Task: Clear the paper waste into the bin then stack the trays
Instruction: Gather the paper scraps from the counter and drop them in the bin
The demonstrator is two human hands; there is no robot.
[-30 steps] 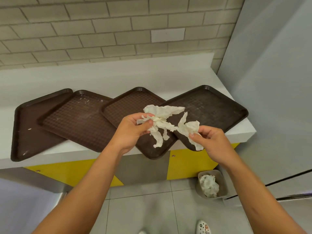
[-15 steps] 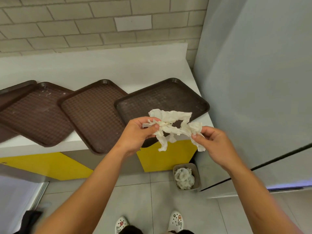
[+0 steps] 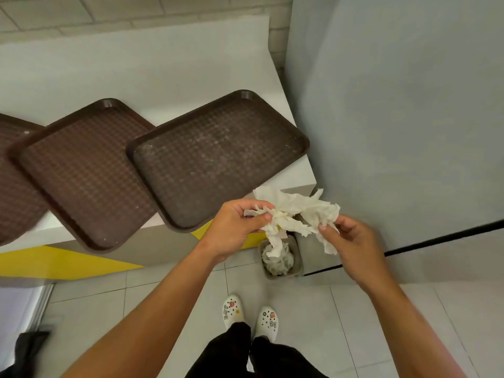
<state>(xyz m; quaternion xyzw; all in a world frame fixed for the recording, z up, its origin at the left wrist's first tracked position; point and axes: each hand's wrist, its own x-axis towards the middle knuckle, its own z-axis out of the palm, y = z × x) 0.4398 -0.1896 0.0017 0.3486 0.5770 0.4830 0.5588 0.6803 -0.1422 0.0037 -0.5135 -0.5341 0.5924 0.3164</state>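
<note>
A crumpled white paper napkin (image 3: 297, 211) hangs between both hands. My left hand (image 3: 234, 230) grips its left end and my right hand (image 3: 351, 246) pinches its right end. Directly beneath them on the floor stands a small grey bin (image 3: 297, 264) holding more crumpled paper. Three brown plastic trays lie overlapped on the white counter (image 3: 136, 69): the right tray (image 3: 215, 156) on top, the middle tray (image 3: 84, 170) under it, and a left tray (image 3: 13, 175) cut off by the frame edge.
A grey wall panel (image 3: 395, 105) rises just right of the counter and bin. The trays overhang the counter's front edge above a yellow cabinet front (image 3: 54, 263). My white shoes (image 3: 251, 317) stand on the tiled floor near the bin.
My view has tilted down and to the right. Both hands have carried the napkin away from over the trays to above the bin, closer together.
</note>
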